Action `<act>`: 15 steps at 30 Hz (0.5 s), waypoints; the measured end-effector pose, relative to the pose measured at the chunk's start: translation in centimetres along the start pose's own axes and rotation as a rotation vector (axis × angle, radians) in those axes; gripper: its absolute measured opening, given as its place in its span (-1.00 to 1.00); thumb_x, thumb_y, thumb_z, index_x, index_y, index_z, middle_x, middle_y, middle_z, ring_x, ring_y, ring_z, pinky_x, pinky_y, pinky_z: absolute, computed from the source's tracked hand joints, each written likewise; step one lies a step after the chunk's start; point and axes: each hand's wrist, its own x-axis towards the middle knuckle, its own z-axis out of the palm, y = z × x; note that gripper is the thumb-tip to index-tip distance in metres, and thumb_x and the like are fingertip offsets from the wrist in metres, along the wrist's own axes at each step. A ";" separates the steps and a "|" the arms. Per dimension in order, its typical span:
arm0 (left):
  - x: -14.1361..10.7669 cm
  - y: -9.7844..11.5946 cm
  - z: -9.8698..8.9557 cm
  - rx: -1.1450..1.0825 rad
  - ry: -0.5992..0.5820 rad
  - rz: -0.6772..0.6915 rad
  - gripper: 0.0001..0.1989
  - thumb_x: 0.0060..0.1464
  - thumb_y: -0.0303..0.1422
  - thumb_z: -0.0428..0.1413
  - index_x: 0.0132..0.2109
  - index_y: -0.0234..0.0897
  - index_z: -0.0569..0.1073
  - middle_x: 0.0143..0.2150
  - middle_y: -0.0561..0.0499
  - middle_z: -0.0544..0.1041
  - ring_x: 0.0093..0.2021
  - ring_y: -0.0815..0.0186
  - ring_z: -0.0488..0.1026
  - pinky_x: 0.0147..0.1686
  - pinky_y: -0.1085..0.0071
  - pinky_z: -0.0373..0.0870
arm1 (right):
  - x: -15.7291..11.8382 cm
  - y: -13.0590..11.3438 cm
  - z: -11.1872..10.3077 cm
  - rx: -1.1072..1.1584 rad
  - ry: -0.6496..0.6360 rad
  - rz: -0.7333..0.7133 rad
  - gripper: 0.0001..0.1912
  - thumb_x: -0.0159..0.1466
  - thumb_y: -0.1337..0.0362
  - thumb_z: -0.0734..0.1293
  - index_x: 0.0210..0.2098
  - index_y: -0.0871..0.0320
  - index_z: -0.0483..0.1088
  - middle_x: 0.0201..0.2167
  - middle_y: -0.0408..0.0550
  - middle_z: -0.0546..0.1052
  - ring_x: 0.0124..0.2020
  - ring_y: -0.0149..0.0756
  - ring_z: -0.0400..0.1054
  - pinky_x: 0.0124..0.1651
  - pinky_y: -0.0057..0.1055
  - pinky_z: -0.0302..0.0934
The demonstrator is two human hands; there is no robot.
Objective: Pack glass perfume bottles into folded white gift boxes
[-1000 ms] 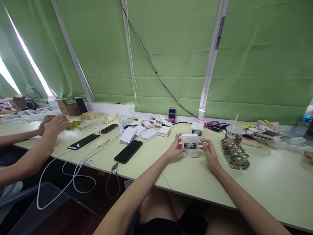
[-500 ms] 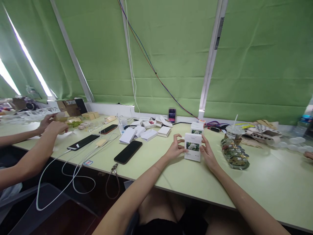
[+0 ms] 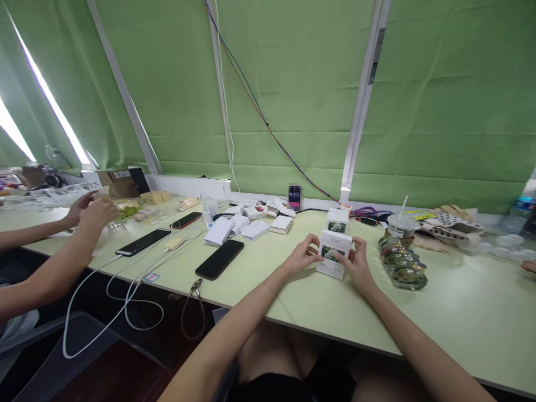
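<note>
Between my hands a white card box (image 3: 334,268) with a white-flower picture stands near upright on the table, leaning a little. My left hand (image 3: 302,257) grips its left edge, thumb on the front. From the right side my right hand (image 3: 357,264) grips it too, thumb lying across the picture and fingers behind. Just behind stands another white box (image 3: 337,223) with a like flower picture. To the right of my right hand lies a row of round clear packs (image 3: 402,265) with green contents.
A black phone (image 3: 220,260) lies left of my left arm, with several white boxes (image 3: 255,230) heaped behind it. A lidded cup with a straw (image 3: 402,223) stands at the right. Farther left are cables, more phones and another person's hands (image 3: 94,211).
The box has tilted slightly. My right thumb has moved from its right edge onto the front picture, and the right fingers have shifted around behind the box.
</note>
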 end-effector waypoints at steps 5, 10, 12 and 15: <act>-0.1 0.0 0.0 0.044 -0.012 0.000 -0.66 -0.06 -0.28 0.22 -0.17 -0.19 0.25 -0.14 0.03 0.36 -0.25 0.31 0.43 -0.31 0.41 0.36 | 0.0 -0.8 -0.3 0.029 0.061 -0.017 -0.74 0.26 -0.04 0.18 -0.25 0.00 0.20 -0.26 -0.15 0.34 -0.29 -0.30 0.32 -0.24 -0.36 0.29; -0.1 0.0 0.0 0.059 -0.004 -0.004 -0.66 -0.05 -0.25 0.22 -0.17 -0.19 0.27 -0.13 0.02 0.40 -0.23 0.30 0.43 -0.29 0.41 0.36 | 0.3 -1.0 -0.5 0.058 0.080 0.025 -0.79 0.27 0.04 0.19 -0.28 0.02 0.26 -0.31 -0.13 0.39 -0.26 -0.25 0.35 -0.19 -0.30 0.30; -0.2 0.1 0.0 0.052 -0.001 -0.005 -0.63 -0.08 -0.21 0.24 -0.18 -0.20 0.28 -0.15 0.02 0.41 -0.25 0.30 0.44 -0.29 0.42 0.36 | 0.5 -0.9 -0.6 0.063 0.068 0.033 -0.81 0.24 0.06 0.24 -0.27 0.02 0.27 -0.28 -0.12 0.39 -0.23 -0.23 0.34 -0.19 -0.30 0.30; -0.2 0.2 -0.1 0.022 0.002 0.002 -0.59 -0.11 -0.11 0.25 -0.20 -0.22 0.31 -0.16 0.01 0.44 -0.26 0.29 0.44 -0.28 0.42 0.36 | 0.6 -0.8 -0.7 0.067 0.031 0.038 -0.79 0.23 0.05 0.25 -0.24 0.02 0.27 -0.26 -0.11 0.39 -0.23 -0.24 0.33 -0.21 -0.32 0.29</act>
